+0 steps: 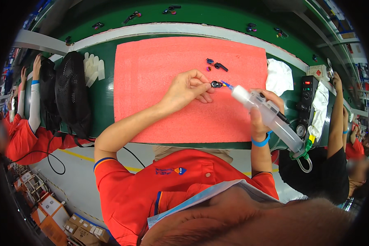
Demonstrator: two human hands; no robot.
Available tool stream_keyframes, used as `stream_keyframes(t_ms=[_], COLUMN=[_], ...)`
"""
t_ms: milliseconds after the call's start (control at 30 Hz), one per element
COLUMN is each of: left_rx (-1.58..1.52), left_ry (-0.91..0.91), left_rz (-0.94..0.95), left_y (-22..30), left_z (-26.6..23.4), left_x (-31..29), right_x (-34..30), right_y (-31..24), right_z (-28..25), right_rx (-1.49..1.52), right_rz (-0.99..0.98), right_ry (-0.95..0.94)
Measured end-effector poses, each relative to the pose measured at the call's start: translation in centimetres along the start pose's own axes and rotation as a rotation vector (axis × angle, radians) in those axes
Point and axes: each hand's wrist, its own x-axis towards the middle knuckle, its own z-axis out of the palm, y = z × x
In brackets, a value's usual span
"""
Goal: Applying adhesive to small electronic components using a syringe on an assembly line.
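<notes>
Between the fingertips of my left hand (190, 87) is a small glossy black part (216, 84), its far end pointing right. My right hand (263, 107) is wrapped round a large clear glue-dispensing syringe (277, 123). The blue needle tip (227, 85) of the syringe is right beside the black part; I cannot tell whether they touch. Beyond my hands, a few loose small black pieces (221, 67) and a pinkish bit (208, 69) lie on the pink foam mat (151, 61).
Left of the mat lie white finger cots (95, 67) and a black mesh bag (74, 94). At right are a white cloth (279, 76) and a black dispenser controller (306, 98) with a gauge. Small black parts ride the green belt (217, 20). Co-workers sit on both sides.
</notes>
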Motion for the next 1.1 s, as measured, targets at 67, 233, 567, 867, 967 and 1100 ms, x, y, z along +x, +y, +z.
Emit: stream_keyframes(t_ms=[67, 233, 567, 867, 967, 1100], left_rx=[-0.010, 0.029, 0.172, 0.198, 0.217, 0.237], left_ry=[-0.051, -0.172, -0.115, -0.072, -0.067, -0.060], left_rz=[-0.089, -0.070, 0.027, 0.030, 0.035, 0.039], left_y=[0.4, 1.4, 0.6, 0.2, 0.2, 0.3], left_z=[-0.4, -1.2, -1.2, -1.0, -1.0, -0.9], left_x=[0.1, 0.3, 0.5, 0.5, 0.4, 0.3], right_x=[0.2, 0.1, 0.2, 0.7, 0.8, 0.7], right_y=[0.1, 0.1, -0.2, -0.6, -0.8, -0.7], right_z=[-0.1, 0.2, 0.0, 0.7, 0.9, 1.0], right_rx=[0.032, 0.117, -0.038, -0.172, -0.186, -0.185], right_rz=[-0.006, 0.040, -0.133, -0.162, -0.155, -0.156], right_ry=[0.077, 0.187, -0.138, -0.176, -0.190, -0.194])
